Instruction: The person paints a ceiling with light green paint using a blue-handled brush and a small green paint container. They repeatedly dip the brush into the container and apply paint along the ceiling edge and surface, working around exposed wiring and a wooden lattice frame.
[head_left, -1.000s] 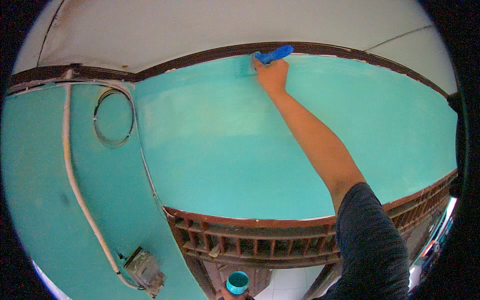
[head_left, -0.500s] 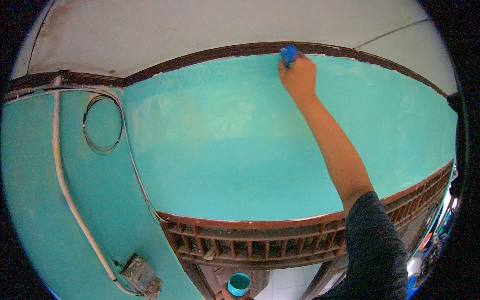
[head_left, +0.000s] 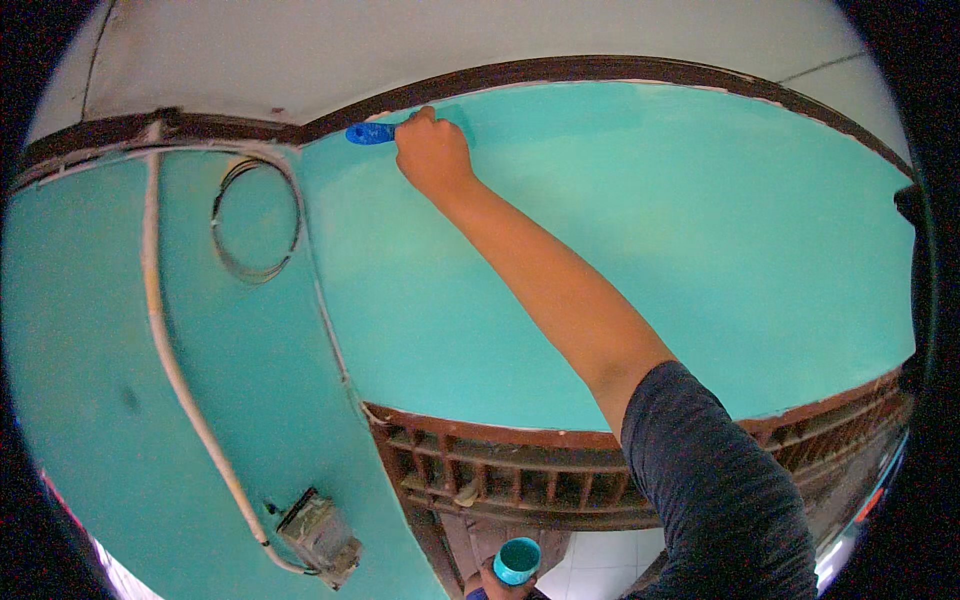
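Note:
My right hand (head_left: 436, 158) is raised high against the turquoise wall (head_left: 500, 320), its fingers wrapped round a paintbrush. Only the blue handle (head_left: 368, 133) shows, pointing left; the hand hides the bristles. Just above runs a dark brown wooden trim (head_left: 560, 69), where the wall meets the pale ceiling. Low in the picture, my left hand (head_left: 490, 581) grips a small round cup (head_left: 517, 561) of turquoise paint. A slightly darker, fresh-looking strip of paint lies beneath the trim, to the right of my right hand.
A coil of thin cable (head_left: 256, 220) hangs on the left wall beside a white pipe (head_left: 160, 290). That pipe leads down to a dirty electrical box (head_left: 322, 540). Under the painted wall spans a brown slatted wooden vent (head_left: 540, 485), with pale floor tiles below.
My right hand has moved left along the top of the wall with the paintbrush, whose handle has turned to point left. The view has shifted; my left hand still holds the cup.

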